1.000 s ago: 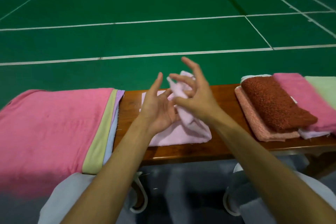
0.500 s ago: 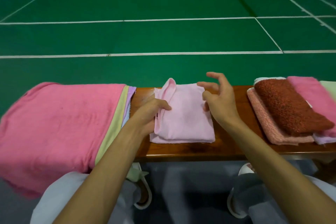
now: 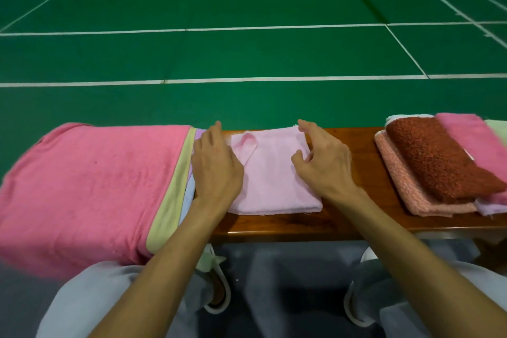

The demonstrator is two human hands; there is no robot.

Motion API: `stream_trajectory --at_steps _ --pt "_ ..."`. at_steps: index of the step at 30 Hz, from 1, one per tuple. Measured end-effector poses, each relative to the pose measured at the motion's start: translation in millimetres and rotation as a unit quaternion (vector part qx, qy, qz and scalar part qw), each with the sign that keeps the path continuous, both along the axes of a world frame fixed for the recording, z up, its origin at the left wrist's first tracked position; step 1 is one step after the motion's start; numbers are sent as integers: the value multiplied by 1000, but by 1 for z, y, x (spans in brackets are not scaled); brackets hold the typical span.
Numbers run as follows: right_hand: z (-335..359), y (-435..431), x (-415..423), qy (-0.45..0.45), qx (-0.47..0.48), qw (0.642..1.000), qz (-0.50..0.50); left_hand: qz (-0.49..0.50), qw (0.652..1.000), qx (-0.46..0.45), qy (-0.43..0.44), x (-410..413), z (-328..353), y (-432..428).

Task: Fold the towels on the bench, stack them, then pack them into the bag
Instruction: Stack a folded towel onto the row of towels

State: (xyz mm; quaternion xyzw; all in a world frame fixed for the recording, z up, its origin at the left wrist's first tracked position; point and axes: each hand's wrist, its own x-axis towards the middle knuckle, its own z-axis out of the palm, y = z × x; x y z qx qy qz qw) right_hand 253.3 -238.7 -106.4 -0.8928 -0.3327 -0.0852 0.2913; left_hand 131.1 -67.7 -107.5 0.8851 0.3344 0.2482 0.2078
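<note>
before a green court [image 3: 247, 55], towels [image 3: 274, 181] lie on a wooden bench [image 3: 343, 222].

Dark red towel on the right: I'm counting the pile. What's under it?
A salmon towel lies under the dark red towel; a white edge peeks out behind. Anything further is covered.

Bare forearms [image 3: 170, 255], pale grey-blue trousers [image 3: 90, 302] over both knees, white-rimmed shoes [image 3: 219, 310] beneath

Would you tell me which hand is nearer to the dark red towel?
Right. The right hand is left of the dark red towel, apart from it; the left hand is farther left, beside the big pink towel.
</note>
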Motion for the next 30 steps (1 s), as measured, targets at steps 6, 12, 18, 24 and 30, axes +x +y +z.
stream_trajectory --at_steps 6,12,18,24,30 --pt "-9 5 -3 -43 -75 989 120 -317 940 64 105 -11 -7 -30" --pt "-34 -4 -4 28 -233 959 159 -152 953 49 259 -10 -33 2" --pt "-33 -6 -3 59 -203 965 157 -135 963 4 235 -21 -32 10" --pt "-24 -25 -5 157 -43 970 181 -269 950 87 130 -34 -14 -1" --pt "-30 -41 -24 58 -219 949 219 -342 910 109 207 -47 -30 -13"
